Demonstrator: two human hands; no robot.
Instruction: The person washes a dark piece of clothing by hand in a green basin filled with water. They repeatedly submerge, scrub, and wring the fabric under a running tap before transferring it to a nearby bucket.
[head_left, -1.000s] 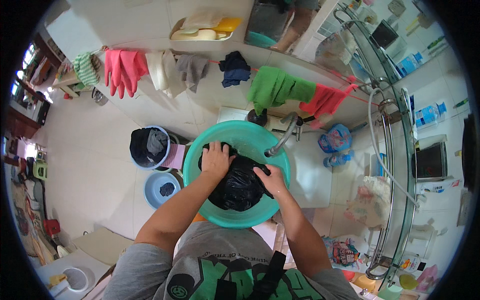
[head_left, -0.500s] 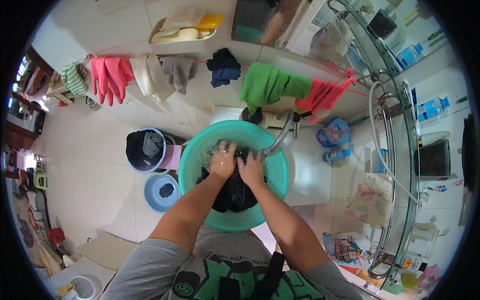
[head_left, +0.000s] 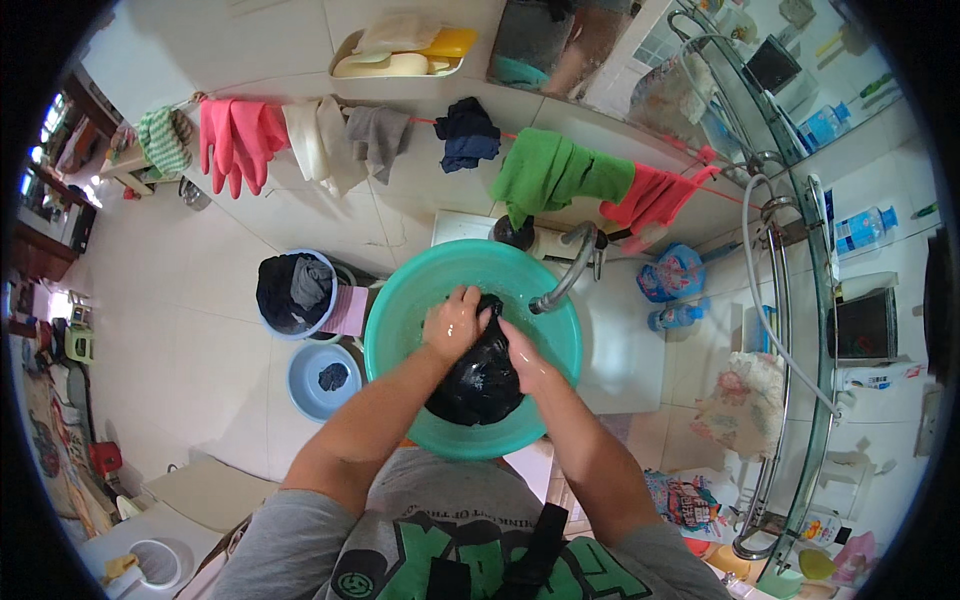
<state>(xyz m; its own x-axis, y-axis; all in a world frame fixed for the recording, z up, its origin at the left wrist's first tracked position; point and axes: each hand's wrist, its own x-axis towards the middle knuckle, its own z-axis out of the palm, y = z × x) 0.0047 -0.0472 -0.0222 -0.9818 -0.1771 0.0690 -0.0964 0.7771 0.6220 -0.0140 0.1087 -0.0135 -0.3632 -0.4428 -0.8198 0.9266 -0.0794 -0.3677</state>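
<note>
A round teal basin [head_left: 400,300] sits under a metal tap [head_left: 565,268] on a white sink. Inside it lies a wet black garment [head_left: 478,385]. My left hand [head_left: 452,322] is closed on the top of the garment near the basin's far side. My right hand [head_left: 522,362] grips the same garment just to the right, pressed against the cloth. Both forearms come up from the lower edge and meet over the basin.
A line along the tiled wall holds pink rubber gloves [head_left: 232,138], a green towel [head_left: 550,172], a red cloth [head_left: 655,195] and other rags. A blue bucket of dark clothes [head_left: 292,292] and a smaller blue bowl [head_left: 322,378] stand on the floor to the left.
My hands, spread apart on the garment a second ago, have come together at the far side of the basin and bunched the black cloth up between them.
</note>
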